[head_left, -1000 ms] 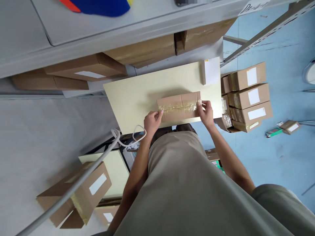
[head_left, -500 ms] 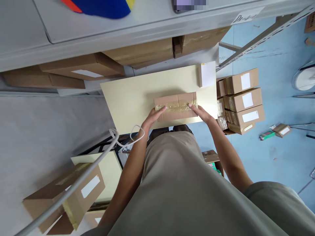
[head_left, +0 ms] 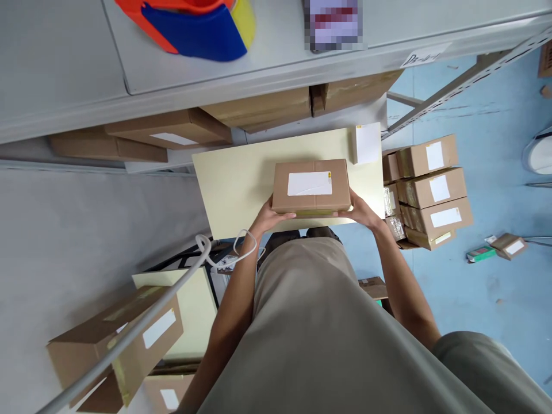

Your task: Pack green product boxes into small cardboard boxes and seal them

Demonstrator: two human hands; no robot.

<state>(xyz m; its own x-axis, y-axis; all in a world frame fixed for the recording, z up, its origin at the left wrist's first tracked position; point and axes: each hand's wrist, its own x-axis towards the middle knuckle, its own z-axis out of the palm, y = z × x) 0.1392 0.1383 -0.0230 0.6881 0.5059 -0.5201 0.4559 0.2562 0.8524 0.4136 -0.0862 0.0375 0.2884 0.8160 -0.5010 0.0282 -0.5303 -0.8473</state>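
Note:
Between my two hands is a brown cardboard box (head_left: 282, 184) with a white label (head_left: 309, 184) on its upward face. My left hand (head_left: 272, 217) grips the box's left end, thumb along the near side. At the right end my right hand (head_left: 360, 210) holds it the same way, the thumb on the near side, where a strip of tape shows. Fingers under or behind the box are hidden. Beneath lies a pale yellow tabletop (head_left: 233, 184); whether the box touches it I cannot tell. A stack of white labels (head_left: 367, 144) sits at the table's far right corner.
A grey shelf (head_left: 276, 75) crosses the far side, bearing a blue and orange tape dispenser (head_left: 198, 31). Taped boxes (head_left: 435, 190) are stacked on the right. At lower left, a white cable (head_left: 202, 247) hangs near my left arm, with an open carton (head_left: 150, 330) beyond.
The box has been turned in my hands: its taped face was up, and now the labelled face is up. Both hands have shifted to its near lower edges. The view has tilted slightly.

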